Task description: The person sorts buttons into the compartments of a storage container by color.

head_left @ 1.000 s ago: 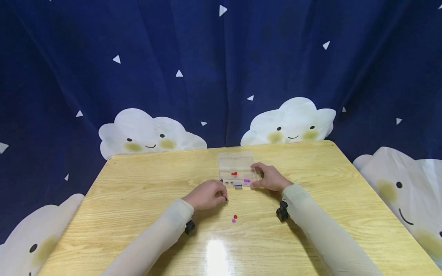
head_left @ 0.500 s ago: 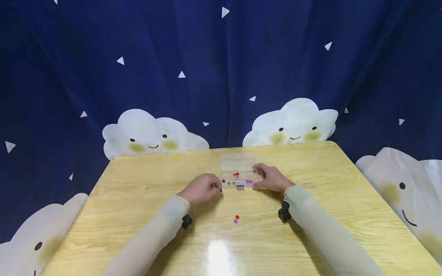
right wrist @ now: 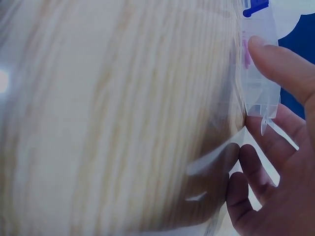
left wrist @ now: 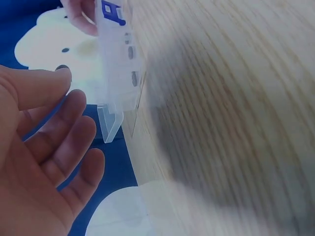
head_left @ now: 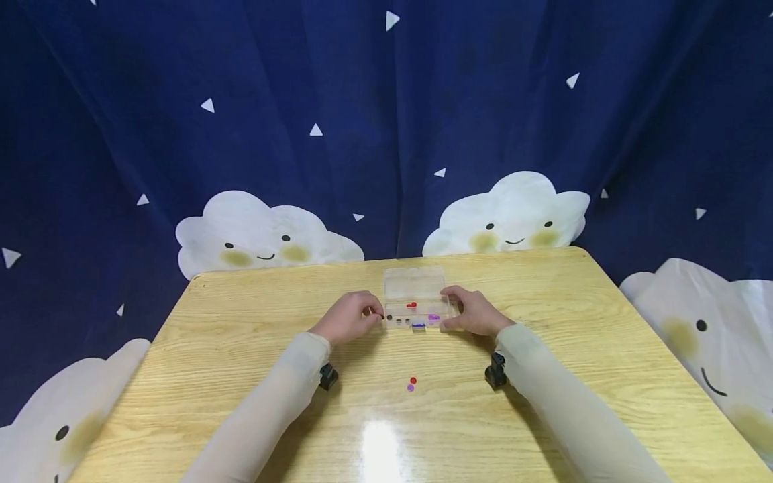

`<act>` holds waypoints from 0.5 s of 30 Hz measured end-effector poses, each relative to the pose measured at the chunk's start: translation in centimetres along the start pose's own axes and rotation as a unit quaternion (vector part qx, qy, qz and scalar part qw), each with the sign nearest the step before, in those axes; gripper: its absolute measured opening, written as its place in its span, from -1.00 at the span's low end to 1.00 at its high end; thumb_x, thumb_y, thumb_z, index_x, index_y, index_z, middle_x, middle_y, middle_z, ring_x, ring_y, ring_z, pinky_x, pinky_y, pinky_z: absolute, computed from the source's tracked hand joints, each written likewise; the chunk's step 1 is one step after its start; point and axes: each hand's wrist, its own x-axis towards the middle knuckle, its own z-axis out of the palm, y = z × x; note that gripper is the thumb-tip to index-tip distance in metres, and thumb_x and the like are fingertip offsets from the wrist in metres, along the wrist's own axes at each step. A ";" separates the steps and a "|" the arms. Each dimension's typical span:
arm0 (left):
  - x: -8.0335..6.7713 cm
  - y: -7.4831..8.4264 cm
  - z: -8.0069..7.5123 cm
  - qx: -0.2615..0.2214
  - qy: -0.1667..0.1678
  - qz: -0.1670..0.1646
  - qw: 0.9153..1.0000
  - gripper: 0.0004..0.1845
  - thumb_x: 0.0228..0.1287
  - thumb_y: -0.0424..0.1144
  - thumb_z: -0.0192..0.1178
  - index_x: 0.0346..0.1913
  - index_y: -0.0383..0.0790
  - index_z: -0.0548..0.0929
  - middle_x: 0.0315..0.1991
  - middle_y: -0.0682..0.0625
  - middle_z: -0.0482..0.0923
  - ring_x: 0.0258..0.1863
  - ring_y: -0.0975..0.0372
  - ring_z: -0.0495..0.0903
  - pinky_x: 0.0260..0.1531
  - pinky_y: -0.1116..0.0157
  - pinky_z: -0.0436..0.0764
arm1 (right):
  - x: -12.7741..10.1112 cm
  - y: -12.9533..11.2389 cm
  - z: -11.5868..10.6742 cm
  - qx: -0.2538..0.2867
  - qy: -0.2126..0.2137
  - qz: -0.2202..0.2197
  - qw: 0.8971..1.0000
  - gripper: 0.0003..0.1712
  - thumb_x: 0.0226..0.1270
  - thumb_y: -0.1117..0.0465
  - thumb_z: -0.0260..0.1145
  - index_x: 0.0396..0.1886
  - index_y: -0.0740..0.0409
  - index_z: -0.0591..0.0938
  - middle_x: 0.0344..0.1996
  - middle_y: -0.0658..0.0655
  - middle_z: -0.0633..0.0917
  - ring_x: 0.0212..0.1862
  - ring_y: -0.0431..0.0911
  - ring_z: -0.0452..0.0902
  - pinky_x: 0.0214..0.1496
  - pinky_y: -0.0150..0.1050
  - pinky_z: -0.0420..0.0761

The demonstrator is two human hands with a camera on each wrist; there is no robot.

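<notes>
A clear plastic compartment box (head_left: 414, 284) stands with its lid raised at the back of the table. Between thumb and fingertip, my left hand (head_left: 347, 318) pinches a small dark round piece (left wrist: 62, 67), held just off the box's left end. My right hand (head_left: 478, 314) grips the box's right end, thumb on its front wall and fingers behind. Inside the box lie red pieces (head_left: 412, 305), purple pieces (head_left: 433, 317) and a few dark pieces (head_left: 389, 317). A blue latch (head_left: 419, 327) marks the front wall.
On the wooden table (head_left: 266, 376), nearer the front, lie a loose red piece (head_left: 413, 380) and a purple piece (head_left: 410, 388), side by side. Behind the table hangs a dark blue curtain (head_left: 362, 80) with clouds.
My left hand has moved back and slightly left, from in front of the box to beside its left end, carrying the dark piece. The right hand stays on the box.
</notes>
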 end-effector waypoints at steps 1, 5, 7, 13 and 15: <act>0.1 0.0 0.0 -0.002 0.001 -0.002 1.000 -0.93 0.33 -0.29 0.25 -0.27 -0.09 0.73 -0.26 0.08 0.67 -0.29 0.28 0.55 -0.20 0.30 0.58 | 0.0 0.0 0.0 -0.002 0.000 -0.001 1.000 -0.08 0.09 0.01 0.55 0.42 0.09 0.35 0.39 0.30 0.44 0.42 0.27 0.30 0.47 0.20 0.28; 0.4 -0.2 0.2 -0.002 0.005 -0.003 1.000 -0.93 0.32 -0.28 0.26 -0.26 -0.08 0.73 -0.26 0.08 0.68 -0.28 0.29 0.55 -0.20 0.32 0.58 | 0.0 -0.2 0.0 -0.006 0.000 -0.002 1.000 -0.09 0.10 0.01 0.54 0.41 0.09 0.35 0.39 0.32 0.44 0.42 0.26 0.31 0.47 0.19 0.29; 0.6 -0.2 0.2 -0.004 0.009 -0.002 1.000 -0.93 0.32 -0.29 0.26 -0.27 -0.09 0.73 -0.26 0.07 0.68 -0.28 0.28 0.57 -0.20 0.32 0.59 | -0.1 -0.2 -0.1 -0.007 0.000 -0.003 1.000 -0.10 0.11 0.02 0.54 0.41 0.09 0.35 0.38 0.33 0.45 0.42 0.27 0.32 0.47 0.19 0.30; 1.1 0.1 0.4 -0.008 0.009 -0.013 1.000 -0.93 0.33 -0.28 0.25 -0.26 -0.09 0.74 -0.25 0.08 0.67 -0.29 0.28 0.56 -0.21 0.31 0.58 | 0.0 -0.1 -0.1 -0.005 0.002 -0.011 1.000 -0.10 0.09 0.02 0.55 0.40 0.10 0.37 0.36 0.35 0.46 0.39 0.27 0.34 0.45 0.20 0.32; 1.2 0.3 0.4 -0.006 0.006 -0.014 1.000 -0.92 0.34 -0.28 0.24 -0.25 -0.09 0.74 -0.25 0.09 0.67 -0.30 0.29 0.55 -0.22 0.31 0.58 | 0.0 0.1 0.0 -0.004 0.004 -0.013 1.000 -0.10 0.08 0.02 0.56 0.39 0.11 0.37 0.35 0.35 0.48 0.38 0.25 0.37 0.44 0.18 0.34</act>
